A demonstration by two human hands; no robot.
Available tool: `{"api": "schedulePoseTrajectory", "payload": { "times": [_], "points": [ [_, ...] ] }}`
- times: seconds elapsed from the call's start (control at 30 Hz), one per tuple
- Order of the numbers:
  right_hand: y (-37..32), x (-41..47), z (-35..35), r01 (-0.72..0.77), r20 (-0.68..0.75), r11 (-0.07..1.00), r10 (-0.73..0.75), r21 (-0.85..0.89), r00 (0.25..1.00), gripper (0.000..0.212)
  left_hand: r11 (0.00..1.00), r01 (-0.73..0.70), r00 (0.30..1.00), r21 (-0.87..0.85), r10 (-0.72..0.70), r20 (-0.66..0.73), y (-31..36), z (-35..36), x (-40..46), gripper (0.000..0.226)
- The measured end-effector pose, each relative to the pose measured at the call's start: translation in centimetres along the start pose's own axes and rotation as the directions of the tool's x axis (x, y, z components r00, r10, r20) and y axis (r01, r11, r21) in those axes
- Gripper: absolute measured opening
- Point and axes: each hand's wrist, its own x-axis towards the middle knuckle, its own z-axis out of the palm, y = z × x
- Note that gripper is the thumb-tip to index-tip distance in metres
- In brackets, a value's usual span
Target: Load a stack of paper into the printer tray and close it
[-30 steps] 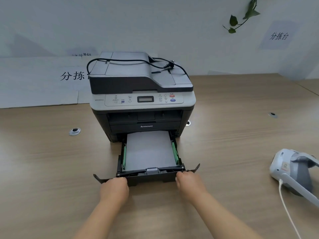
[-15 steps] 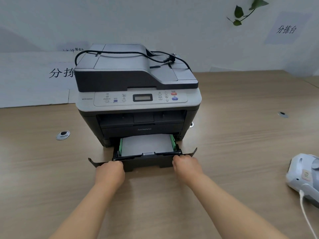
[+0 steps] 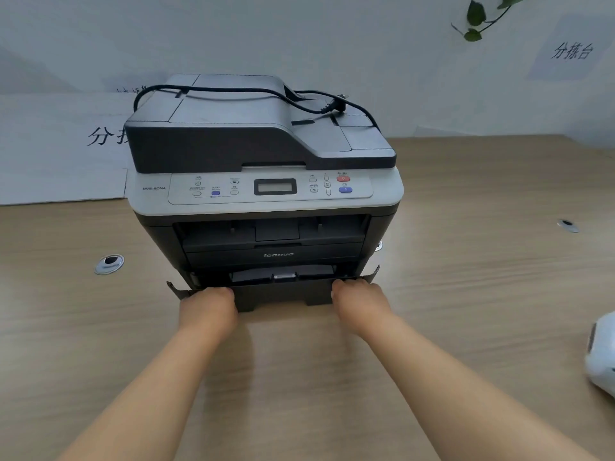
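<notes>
A grey and black printer [image 3: 263,181] stands on a wooden table [image 3: 466,294]. Its black paper tray [image 3: 283,292] is pushed almost fully into the base, with only the front panel and a narrow strip behind it showing. The paper inside is hidden. My left hand [image 3: 208,307] presses against the left part of the tray front, fingers curled over its edge. My right hand [image 3: 361,302] holds the right part in the same way.
A black power cord [image 3: 253,94] lies coiled on the printer's lid. A white device [image 3: 602,354] sits at the table's right edge. Round cable grommets [image 3: 109,263] are set into the tabletop on both sides. White paper signs lean on the wall behind.
Both hands have pushed the tray steadily into the printer. The white paper, plainly visible one second ago, has slid out of sight.
</notes>
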Motion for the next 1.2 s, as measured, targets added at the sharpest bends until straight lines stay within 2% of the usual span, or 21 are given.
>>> {"api": "schedulePoseTrajectory", "payload": {
  "times": [0.33,0.77,1.0,1.2],
  "points": [
    [0.0,0.8,-0.8,0.076,0.001,0.990,-0.076,-0.116,0.997,0.030,0.996,-0.005,1.000,-0.094,0.008,0.028,0.0,-1.0,1.1,0.022],
    [-0.4,3.5,-1.8,-0.027,0.114,0.998,0.033,-0.055,0.993,0.041,0.999,0.018,0.999,-0.029,-0.017,0.033,0.6,-1.6,3.0,0.024],
    [-0.8,3.3,-2.5,-0.094,0.213,0.994,0.104,-0.059,0.971,0.045,0.999,0.049,0.992,0.004,-0.050,0.116,0.6,-1.7,2.8,0.027],
    [-1.7,0.6,-3.3,-0.056,0.189,0.997,0.065,-0.049,0.980,0.040,0.999,0.022,0.977,0.047,-0.032,0.211,0.3,-1.6,-0.9,0.041]
  ]
}}
